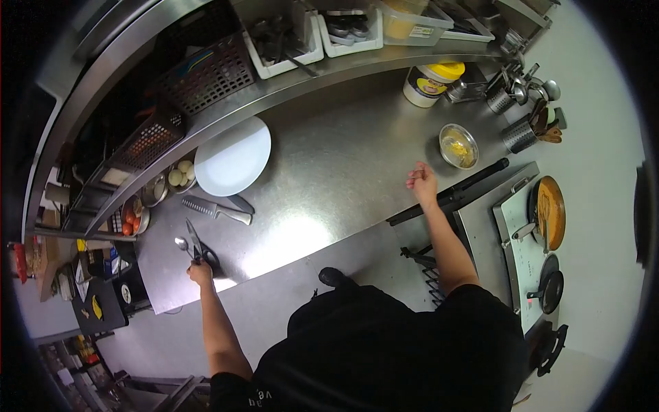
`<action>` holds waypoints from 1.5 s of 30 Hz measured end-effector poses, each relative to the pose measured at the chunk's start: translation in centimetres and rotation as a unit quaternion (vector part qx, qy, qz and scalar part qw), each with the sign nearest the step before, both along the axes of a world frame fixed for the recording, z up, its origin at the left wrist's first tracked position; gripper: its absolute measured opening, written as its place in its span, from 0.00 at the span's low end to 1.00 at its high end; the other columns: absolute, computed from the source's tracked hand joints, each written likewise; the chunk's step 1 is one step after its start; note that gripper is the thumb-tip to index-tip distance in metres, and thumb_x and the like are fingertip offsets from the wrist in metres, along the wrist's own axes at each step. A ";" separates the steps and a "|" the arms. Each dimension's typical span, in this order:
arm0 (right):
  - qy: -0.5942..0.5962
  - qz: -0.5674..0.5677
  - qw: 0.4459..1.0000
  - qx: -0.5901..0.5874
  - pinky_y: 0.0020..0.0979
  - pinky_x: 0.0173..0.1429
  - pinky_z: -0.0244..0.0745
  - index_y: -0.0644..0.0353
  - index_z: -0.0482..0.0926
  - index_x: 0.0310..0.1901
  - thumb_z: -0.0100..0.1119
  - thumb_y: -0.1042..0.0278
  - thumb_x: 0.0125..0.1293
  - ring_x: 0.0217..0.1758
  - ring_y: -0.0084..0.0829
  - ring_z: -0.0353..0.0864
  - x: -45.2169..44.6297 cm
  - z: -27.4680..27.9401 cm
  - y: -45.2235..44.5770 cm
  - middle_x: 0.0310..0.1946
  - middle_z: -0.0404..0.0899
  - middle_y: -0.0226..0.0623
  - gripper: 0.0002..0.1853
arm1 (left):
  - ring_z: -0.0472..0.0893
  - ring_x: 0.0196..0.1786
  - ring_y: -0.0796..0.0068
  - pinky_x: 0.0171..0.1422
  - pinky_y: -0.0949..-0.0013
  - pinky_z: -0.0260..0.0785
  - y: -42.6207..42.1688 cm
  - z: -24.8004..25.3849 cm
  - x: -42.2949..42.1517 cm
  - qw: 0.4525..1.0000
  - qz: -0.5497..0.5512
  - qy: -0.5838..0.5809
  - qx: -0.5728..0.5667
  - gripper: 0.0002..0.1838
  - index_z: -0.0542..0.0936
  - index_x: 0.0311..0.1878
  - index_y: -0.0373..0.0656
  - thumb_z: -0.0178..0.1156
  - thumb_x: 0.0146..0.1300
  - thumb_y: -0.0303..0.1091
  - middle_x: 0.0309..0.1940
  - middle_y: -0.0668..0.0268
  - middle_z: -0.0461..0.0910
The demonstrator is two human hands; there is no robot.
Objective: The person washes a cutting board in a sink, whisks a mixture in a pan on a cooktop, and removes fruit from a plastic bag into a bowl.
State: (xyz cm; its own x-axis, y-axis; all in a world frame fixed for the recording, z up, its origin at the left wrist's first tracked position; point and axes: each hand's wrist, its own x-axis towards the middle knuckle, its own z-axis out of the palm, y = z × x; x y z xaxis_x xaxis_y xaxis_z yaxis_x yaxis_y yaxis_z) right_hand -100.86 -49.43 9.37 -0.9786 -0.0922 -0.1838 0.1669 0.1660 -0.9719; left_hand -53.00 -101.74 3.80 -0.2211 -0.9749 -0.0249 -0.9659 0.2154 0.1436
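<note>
My left hand (200,272) is at the left end of the steel counter, its fingers closed at the black handles of a pair of scissors (193,238). A metal spoon (181,243) lies beside the blades, its handle running toward the same fingers; whether they grip it too I cannot tell. Over the counter's right front part, my right hand (423,184) hangs with loosely bent fingers apart and nothing visible in it. Nearest to it is a metal bowl (446,152) with a yellow mixture (458,146) inside.
A white plate (233,156), a knife (216,209) and bowls of eggs (181,173) and tomatoes (130,220) are at the left. A yellow-lidded tub (431,84) and utensil holders (519,136) stand at the right rear. Pans (559,213) sit on the stove at right; a shelf (295,84) overhangs the back.
</note>
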 end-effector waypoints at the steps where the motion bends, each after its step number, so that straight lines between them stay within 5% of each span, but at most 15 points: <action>1: 0.016 0.005 1.000 0.007 0.23 0.29 0.71 0.65 0.68 0.56 0.42 0.79 0.65 0.26 0.23 0.74 -0.2 0.6 0.2 0.31 0.75 0.33 0.17 | 0.74 0.51 0.48 0.52 0.51 0.69 -0.2 0.3 -0.1 0.999 -0.002 -0.032 0.023 0.17 0.79 0.43 0.40 0.60 0.57 0.43 0.42 0.47 0.78; 6: 0.029 -0.019 0.999 0.011 0.21 0.31 0.70 0.61 0.66 0.62 0.54 0.67 0.67 0.29 0.23 0.77 2.2 5.0 1.0 0.33 0.77 0.33 0.23 | 0.65 0.61 0.47 0.58 0.42 0.64 -0.5 1.2 -1.8 0.994 0.044 -0.048 0.084 0.21 0.78 0.50 0.46 0.60 0.56 0.46 0.60 0.48 0.65; 9: 0.030 0.002 1.000 -0.003 0.24 0.32 0.72 0.59 0.62 0.66 0.58 0.63 0.65 0.29 0.24 0.78 2.5 9.6 2.8 0.36 0.77 0.32 0.29 | 0.63 0.63 0.46 0.60 0.41 0.61 1.4 2.7 -4.6 0.981 0.160 0.080 -0.078 0.23 0.77 0.53 0.47 0.61 0.56 0.48 0.60 0.47 0.64; 12: 0.170 0.035 0.979 0.111 0.28 0.35 0.77 0.53 0.56 0.69 0.55 0.62 0.66 0.31 0.27 0.79 -6.3 8.1 5.6 0.37 0.76 0.33 0.31 | 0.66 0.60 0.45 0.66 0.55 0.57 -0.4 2.7 -3.8 0.960 -0.080 0.254 -0.087 0.35 0.67 0.59 0.27 0.57 0.61 0.50 0.56 0.41 0.68; 13: 0.071 0.070 0.992 -0.075 0.31 0.38 0.80 0.49 0.51 0.70 0.51 0.60 0.69 0.33 0.31 0.80 -7.6 11.3 5.5 0.44 0.73 0.39 0.31 | 0.65 0.62 0.46 0.68 0.56 0.55 -0.4 2.8 -4.6 0.960 -0.055 0.272 -0.044 0.33 0.67 0.60 0.28 0.53 0.64 0.50 0.57 0.41 0.69; 15: 0.062 0.002 0.996 -0.067 0.37 0.42 0.81 0.46 0.52 0.70 0.48 0.54 0.70 0.39 0.40 0.80 -10.8 15.3 3.7 0.52 0.66 0.44 0.30 | 0.65 0.64 0.47 0.69 0.59 0.54 1.1 4.5 -7.1 0.930 -0.071 0.359 -0.039 0.32 0.64 0.63 0.30 0.47 0.69 0.50 0.59 0.42 0.69; 20: -0.021 -0.076 0.984 -0.159 0.48 0.39 0.83 0.47 0.48 0.69 0.46 0.52 0.71 0.46 0.51 0.78 -26.2 12.4 2.5 0.62 0.60 0.51 0.31 | 0.77 0.49 0.68 0.49 0.65 0.72 4.1 9.8 -17.1 0.761 0.068 0.600 0.238 0.40 0.57 0.68 0.32 0.61 0.61 0.47 0.51 0.57 0.75; 21: -0.027 -0.039 0.983 -0.179 0.45 0.44 0.84 0.46 0.34 0.72 0.42 0.54 0.72 0.51 0.52 0.75 -27.1 12.6 1.7 0.71 0.42 0.50 0.35 | 0.78 0.47 0.67 0.45 0.65 0.74 4.1 9.8 -18.8 0.733 0.102 0.608 0.287 0.40 0.58 0.67 0.33 0.64 0.60 0.45 0.49 0.56 0.75; 22: -0.040 0.038 0.962 -0.266 0.42 0.44 0.84 0.44 0.32 0.72 0.43 0.56 0.72 0.54 0.51 0.73 -31.6 9.3 2.3 0.70 0.44 0.48 0.36 | 0.79 0.45 0.66 0.42 0.64 0.76 4.0 9.8 -20.2 0.701 0.135 0.615 0.335 0.39 0.59 0.66 0.33 0.66 0.58 0.43 0.48 0.56 0.76; 26: -0.023 -0.005 0.983 -0.180 0.34 0.46 0.82 0.40 0.28 0.72 0.46 0.63 0.72 0.53 0.46 0.75 -33.0 9.8 -0.9 0.67 0.52 0.46 0.40 | 0.81 0.38 0.63 0.33 0.65 0.77 3.9 10.4 -24.5 0.717 0.159 0.611 0.297 0.28 0.66 0.58 0.35 0.65 0.57 0.34 0.44 0.57 0.78; 30: -0.048 -0.009 0.993 -0.106 0.34 0.40 0.81 0.51 0.57 0.67 0.42 0.55 0.72 0.49 0.38 0.78 -34.1 7.1 -2.4 0.58 0.68 0.43 0.24 | 0.81 0.35 0.63 0.31 0.63 0.76 3.3 10.2 -24.6 0.715 0.225 0.598 0.284 0.22 0.68 0.54 0.38 0.63 0.57 0.29 0.41 0.58 0.78; 33: -0.030 0.090 0.991 -0.093 0.36 0.51 0.72 0.51 0.65 0.62 0.49 0.51 0.68 0.51 0.28 0.74 -26.1 -0.6 -10.7 0.53 0.74 0.37 0.24 | 0.81 0.38 0.64 0.33 0.63 0.77 1.4 9.7 -23.7 0.725 0.208 0.582 0.304 0.19 0.69 0.54 0.39 0.59 0.60 0.30 0.42 0.58 0.78; 36: -0.180 0.386 0.903 -0.061 0.39 0.50 0.75 0.58 0.60 0.66 0.54 0.42 0.63 0.49 0.36 0.77 -11.7 0.3 -20.5 0.56 0.71 0.43 0.36 | 0.81 0.42 0.63 0.38 0.65 0.78 0.7 10.1 -23.4 0.685 0.175 0.606 0.365 0.18 0.70 0.55 0.36 0.56 0.63 0.31 0.43 0.58 0.78; 42: -0.315 0.423 0.836 -0.153 0.56 0.62 0.64 0.52 0.42 0.73 0.49 0.27 0.58 0.64 0.62 0.62 0.0 6.7 -33.1 0.71 0.46 0.51 0.51 | 0.81 0.34 0.69 0.26 0.70 0.76 0.0 10.1 -22.6 0.724 0.114 0.558 0.389 0.17 0.71 0.53 0.36 0.57 0.62 0.31 0.38 0.61 0.79; 45: -0.318 0.444 0.827 -0.135 0.65 0.60 0.60 0.44 0.43 0.71 0.53 0.31 0.58 0.64 0.68 0.57 2.0 5.9 -36.9 0.71 0.47 0.48 0.48 | 0.80 0.30 0.70 0.23 0.73 0.72 -0.1 9.8 -22.5 0.702 0.093 0.553 0.439 0.16 0.72 0.52 0.37 0.56 0.62 0.33 0.35 0.63 0.79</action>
